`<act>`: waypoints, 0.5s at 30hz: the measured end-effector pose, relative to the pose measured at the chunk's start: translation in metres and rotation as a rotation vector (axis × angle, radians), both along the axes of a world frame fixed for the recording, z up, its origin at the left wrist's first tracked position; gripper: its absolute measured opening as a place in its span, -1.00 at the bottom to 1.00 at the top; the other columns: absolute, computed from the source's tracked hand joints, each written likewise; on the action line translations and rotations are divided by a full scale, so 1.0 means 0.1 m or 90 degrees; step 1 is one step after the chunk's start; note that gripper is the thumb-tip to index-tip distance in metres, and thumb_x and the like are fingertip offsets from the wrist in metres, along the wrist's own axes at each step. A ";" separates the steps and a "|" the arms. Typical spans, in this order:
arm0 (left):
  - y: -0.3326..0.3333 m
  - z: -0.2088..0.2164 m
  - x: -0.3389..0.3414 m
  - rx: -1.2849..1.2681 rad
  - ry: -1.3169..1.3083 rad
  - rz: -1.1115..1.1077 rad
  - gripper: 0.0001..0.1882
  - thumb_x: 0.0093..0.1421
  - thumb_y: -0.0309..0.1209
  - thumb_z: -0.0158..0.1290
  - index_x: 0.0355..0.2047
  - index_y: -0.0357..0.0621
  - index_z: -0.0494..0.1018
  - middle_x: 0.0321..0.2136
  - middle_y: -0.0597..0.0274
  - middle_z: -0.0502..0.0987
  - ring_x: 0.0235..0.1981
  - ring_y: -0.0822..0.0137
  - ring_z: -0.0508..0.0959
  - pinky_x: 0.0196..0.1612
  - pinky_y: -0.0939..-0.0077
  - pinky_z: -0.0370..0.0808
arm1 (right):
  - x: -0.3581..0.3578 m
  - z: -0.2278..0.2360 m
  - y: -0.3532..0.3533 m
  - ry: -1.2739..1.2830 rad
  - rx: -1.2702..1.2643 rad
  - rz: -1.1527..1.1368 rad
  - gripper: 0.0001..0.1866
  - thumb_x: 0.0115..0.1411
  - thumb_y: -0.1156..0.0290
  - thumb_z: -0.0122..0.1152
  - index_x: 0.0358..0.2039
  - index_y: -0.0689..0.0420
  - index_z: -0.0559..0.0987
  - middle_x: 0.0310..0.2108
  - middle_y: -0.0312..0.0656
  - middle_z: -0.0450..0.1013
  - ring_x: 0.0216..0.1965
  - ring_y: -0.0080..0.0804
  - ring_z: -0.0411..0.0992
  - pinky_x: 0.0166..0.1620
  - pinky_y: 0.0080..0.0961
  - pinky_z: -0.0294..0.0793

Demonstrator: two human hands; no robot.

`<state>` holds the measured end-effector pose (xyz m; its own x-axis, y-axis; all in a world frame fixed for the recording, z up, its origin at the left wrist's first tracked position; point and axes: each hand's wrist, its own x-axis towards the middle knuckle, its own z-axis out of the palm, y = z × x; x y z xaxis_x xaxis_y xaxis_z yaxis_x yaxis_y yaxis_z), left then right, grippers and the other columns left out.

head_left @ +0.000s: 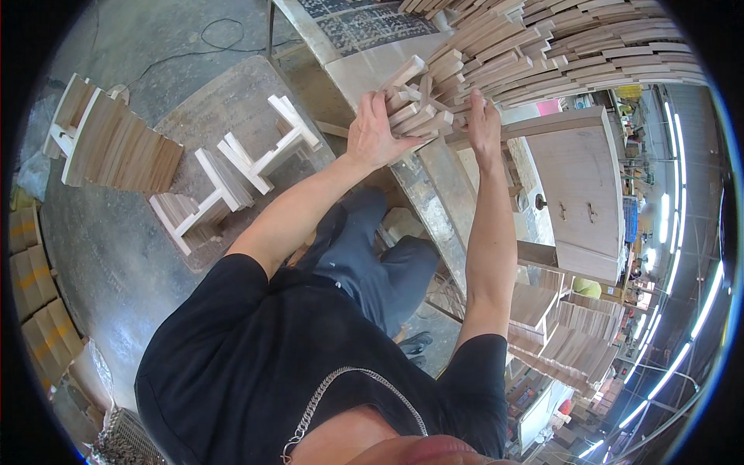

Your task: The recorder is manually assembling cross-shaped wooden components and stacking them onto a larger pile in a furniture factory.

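Here, at upper centre of the frame, the left hand (372,132) and right hand (483,124) are both closed around a bundle of wooden slats (418,108) beside the big slat pile (573,46).

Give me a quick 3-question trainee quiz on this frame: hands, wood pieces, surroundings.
1. True or false: the left hand grips a bundle of short wooden slats.
2. Where is the right hand?
A. On the grey floor
B. Against the end of the slat pile, beside the bundle
C. On the cabinet's knob
3. Fill in: the pale wooden cabinet lies to the person's ____ side.

Key
1. True; the fingers wrap around the slats.
2. B. Whether it grips anything cannot be told.
3. Right.
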<state>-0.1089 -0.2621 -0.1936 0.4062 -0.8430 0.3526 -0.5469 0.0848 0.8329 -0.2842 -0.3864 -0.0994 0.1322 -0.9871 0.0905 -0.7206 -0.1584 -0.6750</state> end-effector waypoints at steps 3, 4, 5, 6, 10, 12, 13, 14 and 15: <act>0.00 -0.04 -0.01 -0.023 -0.016 0.003 0.21 -0.25 -0.03 0.55 0.25 -0.39 0.12 0.11 -0.17 0.28 0.12 -0.15 0.43 0.16 0.13 0.47 | -0.02 -0.03 -0.02 -0.005 -0.013 -0.013 -0.35 0.43 -0.05 -0.04 -0.26 0.44 0.59 -0.44 0.21 0.54 -0.27 0.12 0.55 -0.09 -0.12 0.45; 0.00 -0.06 -0.01 -0.022 -0.016 0.001 0.21 -0.25 -0.03 0.55 0.25 -0.39 0.12 0.11 -0.17 0.28 0.12 -0.15 0.43 0.16 0.13 0.47 | -0.02 -0.04 -0.04 0.013 -0.022 -0.020 -0.35 0.44 -0.05 -0.04 -0.27 0.43 0.59 -0.45 0.18 0.55 -0.28 0.09 0.55 -0.10 -0.13 0.45; 0.00 -0.07 -0.01 -0.038 -0.021 0.001 0.21 -0.25 -0.02 0.55 0.25 -0.40 0.13 0.12 -0.17 0.27 0.12 -0.16 0.43 0.14 0.12 0.49 | -0.05 -0.08 -0.08 0.013 -0.022 -0.022 -0.35 0.44 -0.05 -0.04 -0.27 0.43 0.59 -0.45 0.18 0.55 -0.28 0.09 0.55 -0.10 -0.13 0.45; -0.01 -0.09 -0.02 -0.055 -0.026 0.000 0.21 -0.25 -0.01 0.54 0.25 -0.42 0.13 0.13 -0.17 0.26 0.13 -0.17 0.42 0.12 0.12 0.50 | -0.08 -0.12 -0.11 0.000 -0.040 -0.001 -0.35 0.45 -0.08 -0.04 -0.24 0.41 0.58 -0.48 0.02 0.51 -0.38 -0.17 0.51 -0.27 -0.30 0.49; -0.03 -0.14 0.01 -0.055 -0.031 -0.005 0.21 -0.25 -0.02 0.54 0.26 -0.41 0.14 0.13 -0.18 0.26 0.13 -0.17 0.42 0.12 0.12 0.50 | -0.10 -0.09 -0.05 -0.080 0.032 0.013 -0.35 0.46 -0.10 -0.05 -0.20 0.39 0.56 -0.48 -0.13 0.46 -0.40 -0.39 0.49 -0.35 -0.43 0.53; -0.03 -0.15 0.02 -0.055 -0.024 -0.020 0.20 -0.25 -0.02 0.55 0.25 -0.40 0.14 0.13 -0.18 0.27 0.13 -0.18 0.42 0.12 0.11 0.50 | -0.06 -0.05 0.08 -0.048 -0.057 -0.016 -0.40 0.45 -0.05 0.01 -0.18 0.39 0.55 -0.48 -0.13 0.45 -0.37 -0.36 0.49 -0.29 -0.42 0.51; -0.03 -0.16 0.02 -0.057 -0.025 -0.023 0.20 -0.25 -0.02 0.55 0.25 -0.40 0.14 0.13 -0.18 0.27 0.13 -0.18 0.42 0.12 0.11 0.50 | -0.05 -0.04 0.17 -0.014 -0.145 -0.045 -0.45 0.44 0.00 0.06 -0.17 0.39 0.55 -0.48 -0.13 0.44 -0.33 -0.34 0.49 -0.23 -0.42 0.50; -0.02 -0.18 0.03 -0.058 -0.022 -0.021 0.19 -0.24 -0.02 0.54 0.25 -0.40 0.15 0.13 -0.19 0.27 0.13 -0.19 0.42 0.12 0.11 0.50 | -0.01 -0.02 0.32 -0.014 -0.144 -0.046 -0.45 0.44 0.00 0.06 -0.17 0.39 0.55 -0.48 -0.13 0.44 -0.33 -0.34 0.49 -0.23 -0.42 0.50; -0.01 -0.20 0.06 -0.060 -0.021 -0.018 0.18 -0.23 -0.02 0.54 0.25 -0.40 0.15 0.13 -0.19 0.27 0.13 -0.19 0.42 0.12 0.11 0.50 | 0.05 0.00 0.53 -0.005 -0.331 -0.075 -0.56 0.40 0.13 0.13 -0.19 0.37 0.57 -0.44 -0.06 0.48 -0.33 -0.27 0.49 -0.23 -0.35 0.48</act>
<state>-0.1030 -0.2634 -0.2134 0.3699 -0.8165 0.4432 -0.5700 0.1773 0.8023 -0.2796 -0.3331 -0.0995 0.0210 -0.8199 0.5721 -0.7486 -0.3922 -0.5346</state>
